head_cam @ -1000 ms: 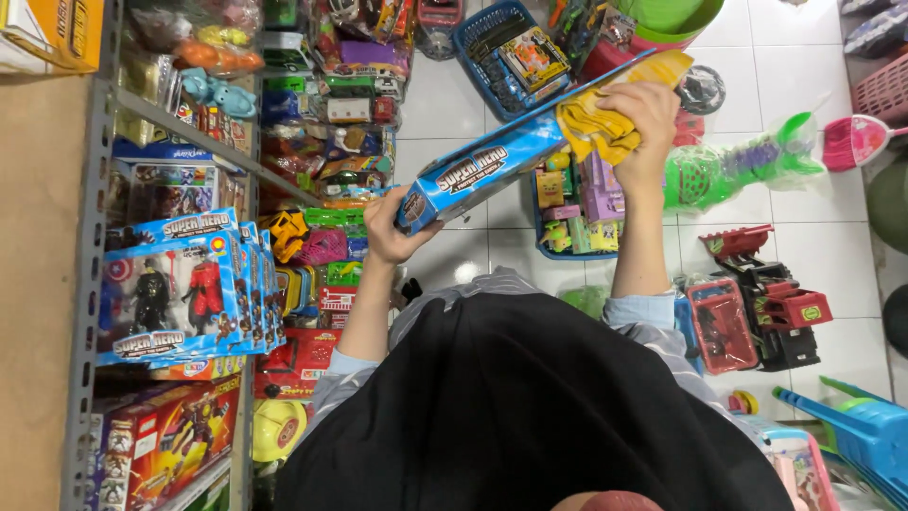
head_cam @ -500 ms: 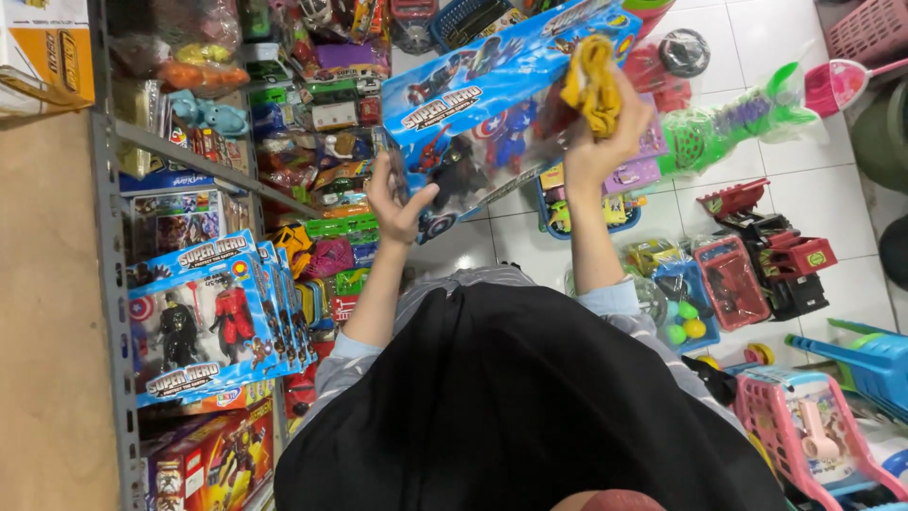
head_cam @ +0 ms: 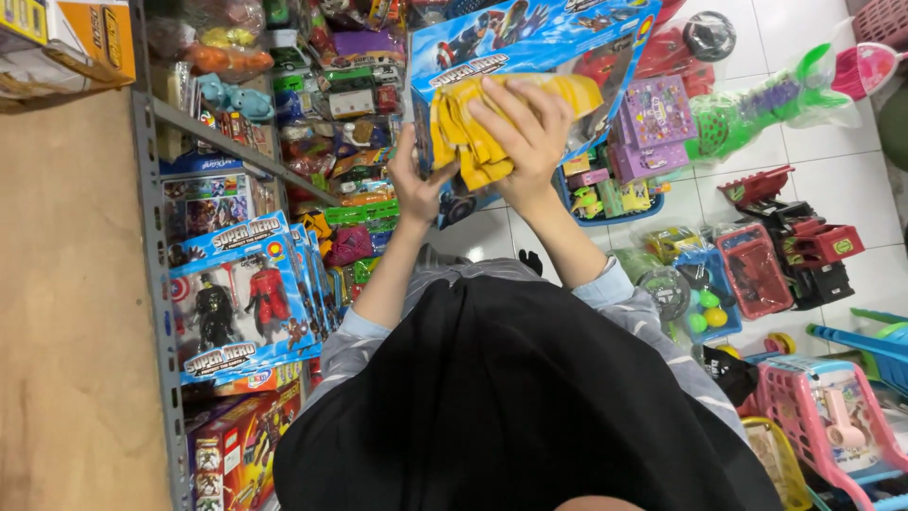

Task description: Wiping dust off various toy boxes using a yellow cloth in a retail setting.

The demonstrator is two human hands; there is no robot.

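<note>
Both hands met at a blue toy box [head_cam: 530, 38]. Right hand [head_cam: 523, 132] pressed a yellow cloth [head_cam: 473, 132] against it, fingers [head_cam: 497, 118] curled over the cloth. Left hand [head_cam: 416, 185] gripped the box's lower edge just beside, fingers closed.

Boxed action figures [head_cam: 241, 298] on grey shelf [head_cam: 151, 284], pink toy cart [head_cam: 832, 421], green toy [head_cam: 757, 104].

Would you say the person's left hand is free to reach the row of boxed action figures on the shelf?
Probably not yet: the left hand grips the blue toy box, though the boxed action figures stand unobstructed below it.
</note>
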